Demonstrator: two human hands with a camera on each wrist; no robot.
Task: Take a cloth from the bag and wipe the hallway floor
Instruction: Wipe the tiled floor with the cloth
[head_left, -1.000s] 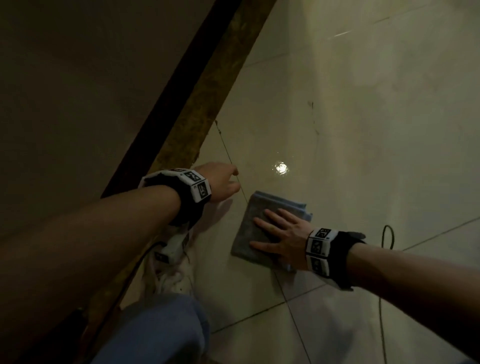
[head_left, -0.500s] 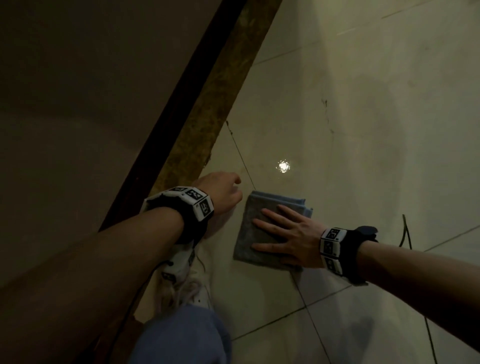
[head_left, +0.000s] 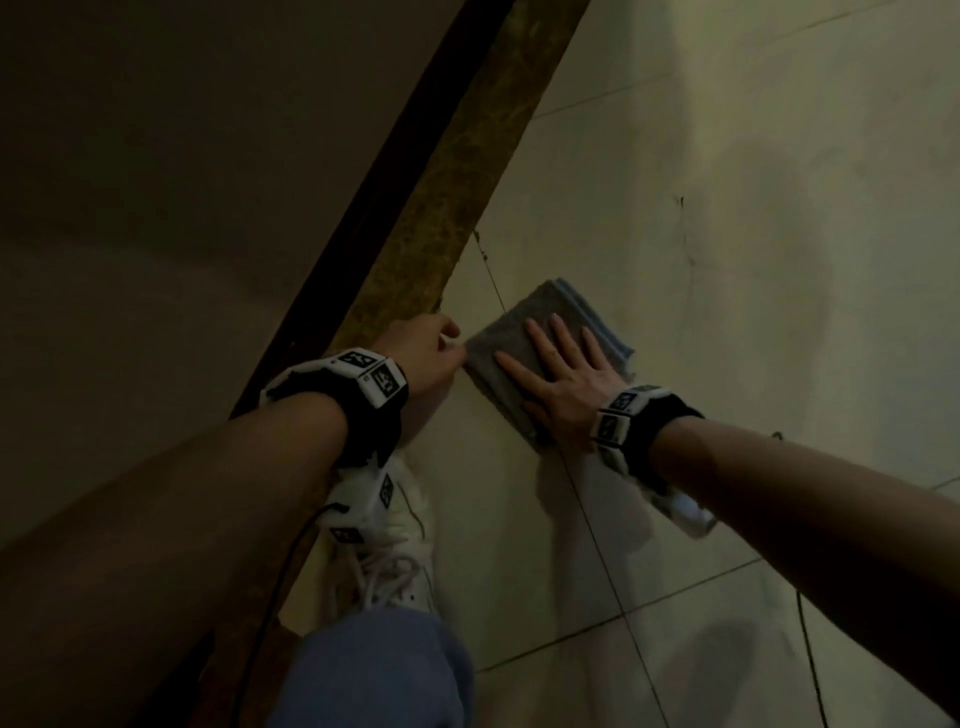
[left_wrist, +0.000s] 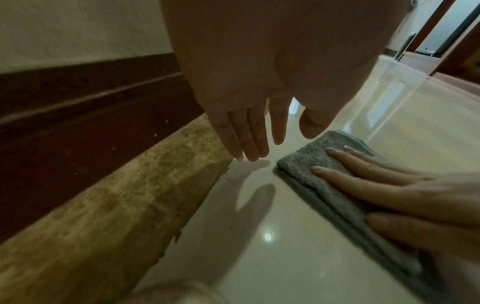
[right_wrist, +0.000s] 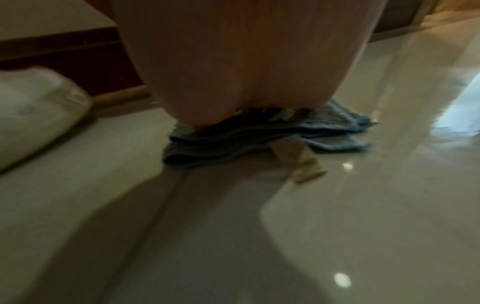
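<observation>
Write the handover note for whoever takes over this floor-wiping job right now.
Right hand: flat, fingers spread, pressing the folded grey cloth onto the tiled floor.
Left hand: open, holding nothing, fingertips near the floor beside the cloth's edge, by the marbled border strip along the wall.
Done: cloth out and in use; the bag is not in view.
Left: wiping the rest of the hallway; how much is wiped cannot be judged.

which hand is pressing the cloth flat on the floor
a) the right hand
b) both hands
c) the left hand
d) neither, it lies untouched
a: the right hand lies spread with straight fingers on top of the folded cloth, while the left hand rests beside it on the floor, fingertips down, not on the cloth.
</observation>
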